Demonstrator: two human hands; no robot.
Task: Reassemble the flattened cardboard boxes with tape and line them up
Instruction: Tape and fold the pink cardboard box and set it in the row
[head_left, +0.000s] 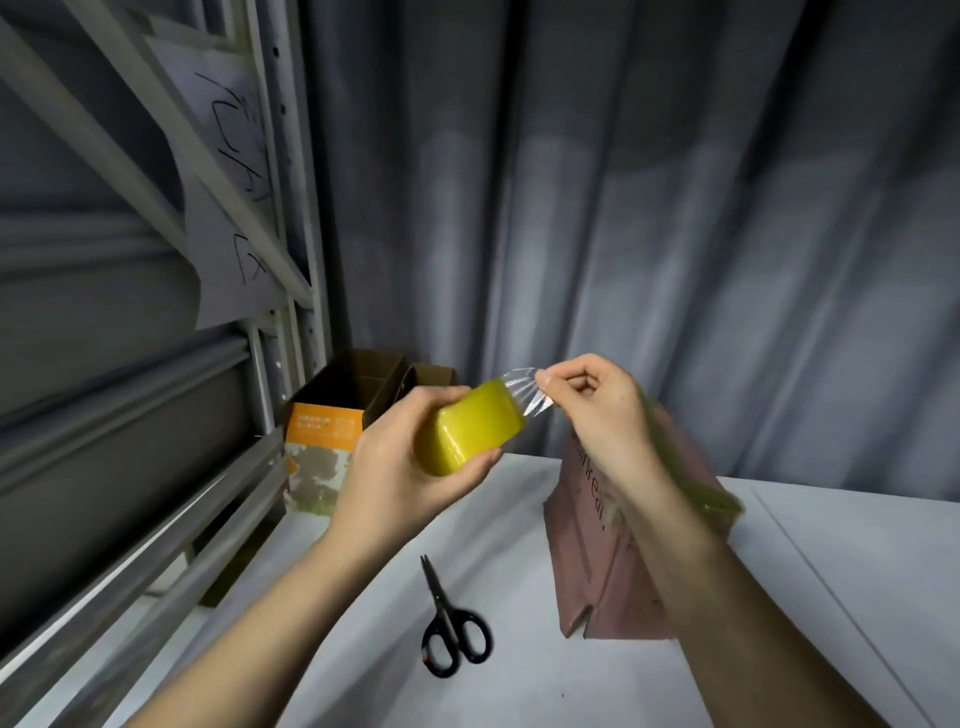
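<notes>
White tabletop (519, 675) up close, black scissors (453, 631) lying shut on it. Just right, a pink flattened box (597, 566) stands on edge. Above, the left hand (400, 467) curls round a yellow tape roll (470, 426); the right hand (597, 410) pinches its clear free end (522, 392). Far left, an orange open box (324, 441) by the metal rack (270, 322); grey curtain (675, 208) behind.

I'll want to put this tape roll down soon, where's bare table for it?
Bare white table lies in front of the black scissors, and right of the pink cardboard box. The back left corner is crowded by the open orange printed boxes.
</notes>
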